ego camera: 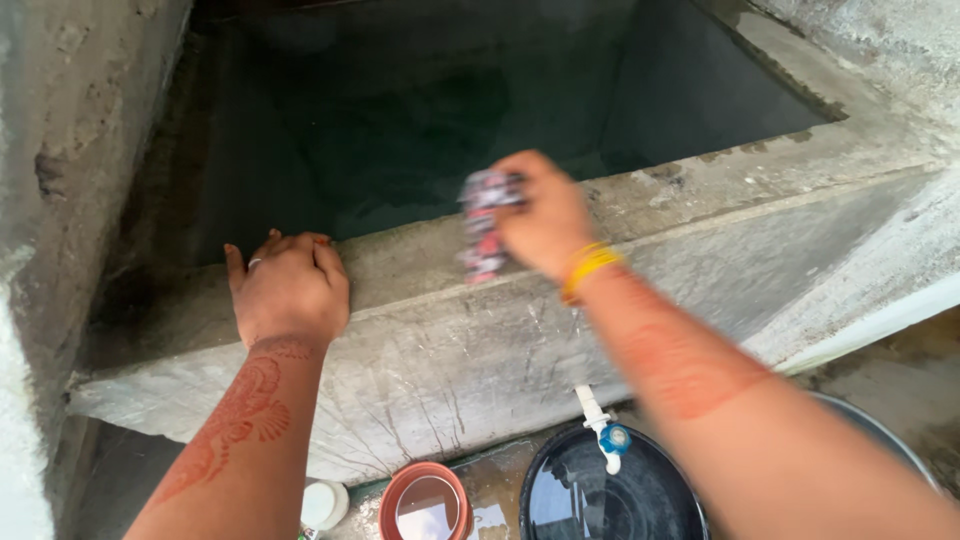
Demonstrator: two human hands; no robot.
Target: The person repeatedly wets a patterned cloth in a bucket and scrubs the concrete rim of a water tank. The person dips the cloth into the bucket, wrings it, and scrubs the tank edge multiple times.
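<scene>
One concrete tank (560, 300) of dark water fills the upper frame, its thick rim running across the middle. Along the bottom edge sit one black tub (610, 500) under a white tap (603, 430), one red bowl (425, 500) and one white lid (325, 503). The left hand (290, 290) lies flat and empty on the rim, centre left. The right hand (545, 215), at centre, is clamped on one blurred sachet (483, 225), probably thin plastic: light, limp, likely slippery when wet, best pinched at its top edge.

left hand (288, 288) flat, right hand (545, 215) clenched, raised.
</scene>
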